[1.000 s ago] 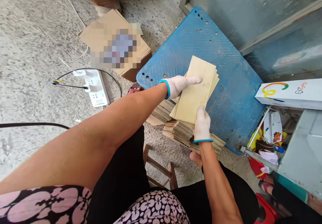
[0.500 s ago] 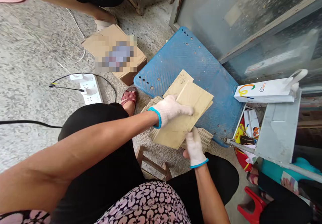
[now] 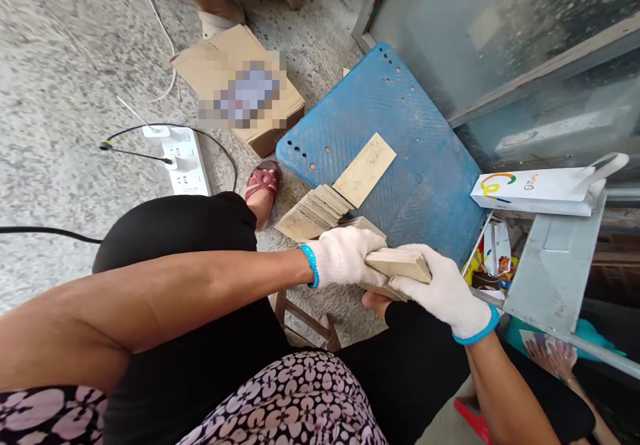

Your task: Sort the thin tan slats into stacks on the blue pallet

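Note:
My left hand (image 3: 347, 257), in a white knit glove with a blue cuff, is closed on one end of a stack of thin wooden boards (image 3: 400, 263). Gloved the same way, my right hand (image 3: 445, 292) grips the other end. The stack is turned so that its narrow edges face up, above my lap. Beyond my left hand, a leaning row of similar boards (image 3: 317, 208) lies at the near edge of a blue plastic platform (image 3: 430, 145). One loose board with dark specks (image 3: 367, 168) rests flat there. More boards are partly hidden behind my left hand.
A cardboard box (image 3: 275, 125) sits left of the platform, near another person's foot. A white power strip (image 3: 187, 165) with cables lies on the floor. To the right are a white paper bag (image 3: 535, 190) and a metal panel (image 3: 555, 265). Another person's hands (image 3: 553, 355) show at lower right.
The boards, earlier lying broad side up across my hands, are now tipped on edge. My right hand has moved right and up onto their end. The view has shifted slightly.

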The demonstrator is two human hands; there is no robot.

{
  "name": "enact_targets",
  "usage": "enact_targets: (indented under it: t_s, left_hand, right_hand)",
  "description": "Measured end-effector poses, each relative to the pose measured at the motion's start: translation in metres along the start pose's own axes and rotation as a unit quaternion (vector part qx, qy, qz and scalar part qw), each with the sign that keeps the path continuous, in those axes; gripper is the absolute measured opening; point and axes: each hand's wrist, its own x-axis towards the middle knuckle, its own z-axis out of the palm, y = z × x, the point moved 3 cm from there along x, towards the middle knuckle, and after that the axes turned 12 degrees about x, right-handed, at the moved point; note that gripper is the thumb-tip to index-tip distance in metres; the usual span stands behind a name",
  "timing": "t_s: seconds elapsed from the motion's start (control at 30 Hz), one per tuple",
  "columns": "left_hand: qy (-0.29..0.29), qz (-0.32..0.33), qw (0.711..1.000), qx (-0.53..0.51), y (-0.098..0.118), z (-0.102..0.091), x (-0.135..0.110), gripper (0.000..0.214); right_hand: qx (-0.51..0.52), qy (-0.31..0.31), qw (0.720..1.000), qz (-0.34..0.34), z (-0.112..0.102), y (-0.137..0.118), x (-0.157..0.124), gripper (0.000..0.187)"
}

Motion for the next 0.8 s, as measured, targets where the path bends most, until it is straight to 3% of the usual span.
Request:
enact_targets:
  t_s: [0.1,0.2,0.3,0.37,0.5,0.57,0.8]
  left_hand:
    - [-0.033,0.018,0.999,0.032,-0.004,-0.004,0.002,0.041]
    - [-0.125,0.049,0.990,0.043,-0.010,-0.007,0.011,0.041]
    - [-0.213,-0.007,0.977,0.010,-0.027,-0.014,0.022,0.031]
    - [-0.194,-0.096,0.976,-0.013,-0.043,-0.023,0.028,0.026]
    - [-0.054,-0.244,0.968,-0.019,-0.073,-0.047,0.033,0.034]
    - [-0.026,-0.266,0.963,-0.026,-0.078,-0.054,0.031,0.040]
    - [-0.062,-0.276,0.958,-0.041,-0.070,-0.056,0.026,0.047]
  right_hand:
    - [0.021,0.050,0.998,0.014,0.019,0.006,-0.005,0.037]
    - [0.017,0.095,0.994,0.047,0.040,0.015,-0.010,0.039]
    - [-0.014,0.111,0.990,0.083,0.066,0.022,-0.008,0.041]
    - [-0.028,0.101,0.990,0.095,0.087,0.026,-0.003,0.042]
    - [-0.052,0.036,0.992,0.108,0.135,0.032,0.016,0.041]
    - [-0.080,0.003,0.989,0.123,0.159,0.035,0.030,0.039]
    - [-0.148,-0.071,0.977,0.136,0.222,0.036,0.084,0.043]
